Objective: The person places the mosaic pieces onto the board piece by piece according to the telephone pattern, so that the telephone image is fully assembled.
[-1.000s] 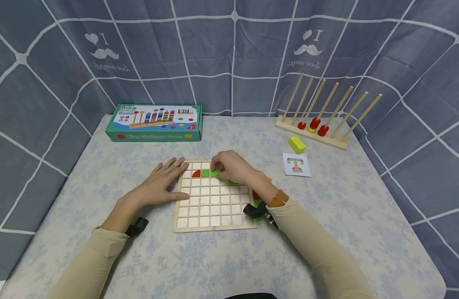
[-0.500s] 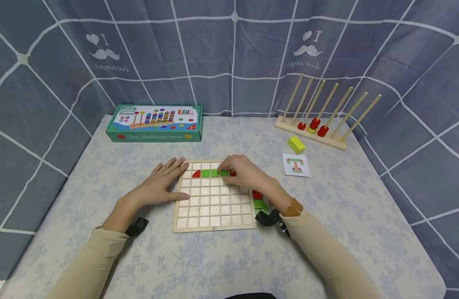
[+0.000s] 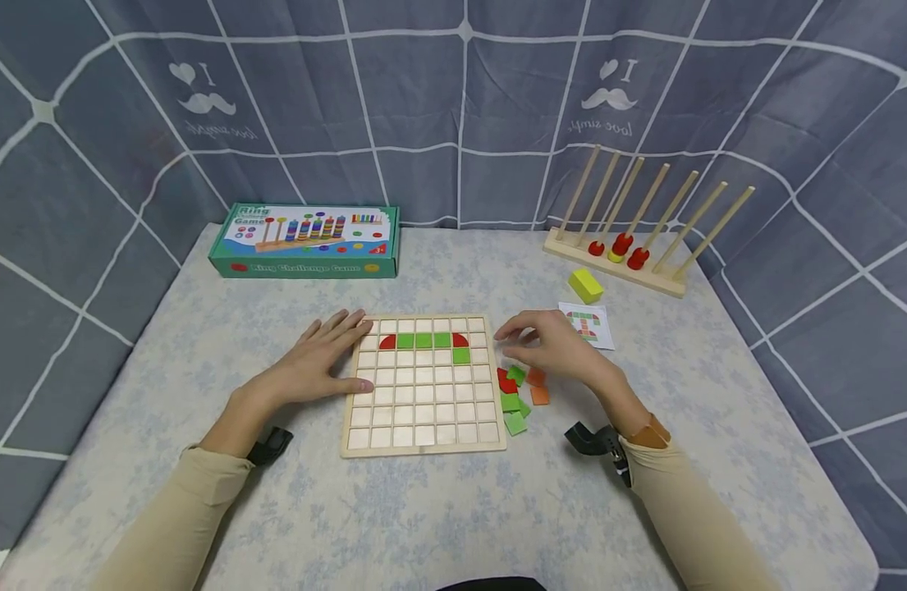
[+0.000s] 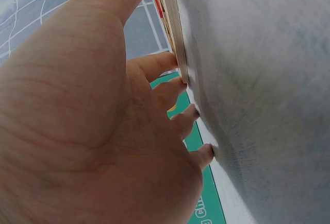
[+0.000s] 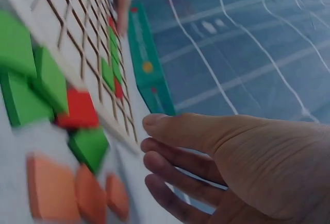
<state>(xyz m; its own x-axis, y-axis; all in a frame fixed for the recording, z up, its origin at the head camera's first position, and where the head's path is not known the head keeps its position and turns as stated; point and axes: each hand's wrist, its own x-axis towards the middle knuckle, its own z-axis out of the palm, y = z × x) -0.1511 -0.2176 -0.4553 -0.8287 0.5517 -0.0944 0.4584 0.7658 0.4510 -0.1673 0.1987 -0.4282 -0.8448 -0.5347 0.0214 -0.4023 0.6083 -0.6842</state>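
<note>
A wooden grid board (image 3: 423, 414) lies flat on the table. In its upper part sit a row of three green square tiles (image 3: 423, 341) between two red rounded tiles (image 3: 460, 339), and one more green tile (image 3: 461, 355) below the row's right end. My left hand (image 3: 311, 361) rests at the board's left edge, fingers spread, thumb on the frame. Off the board's right edge hovers my right hand (image 3: 552, 343), fingers loosely bent, holding nothing. Just below it lie loose green tiles (image 3: 510, 402), red tiles (image 3: 507, 382) and orange tiles (image 3: 539, 395).
A pattern card (image 3: 601, 332) lies partly behind my right hand, with a yellow block (image 3: 586, 286) above it. At the back right stands a wooden peg rack (image 3: 663, 283) bearing red and yellow beads. A green game box (image 3: 305, 267) sits at the back left.
My right hand has withdrawn from the board to the right, uncovering the tile row and the loose pile. A third green tile now shows in the row. My left hand stays put.
</note>
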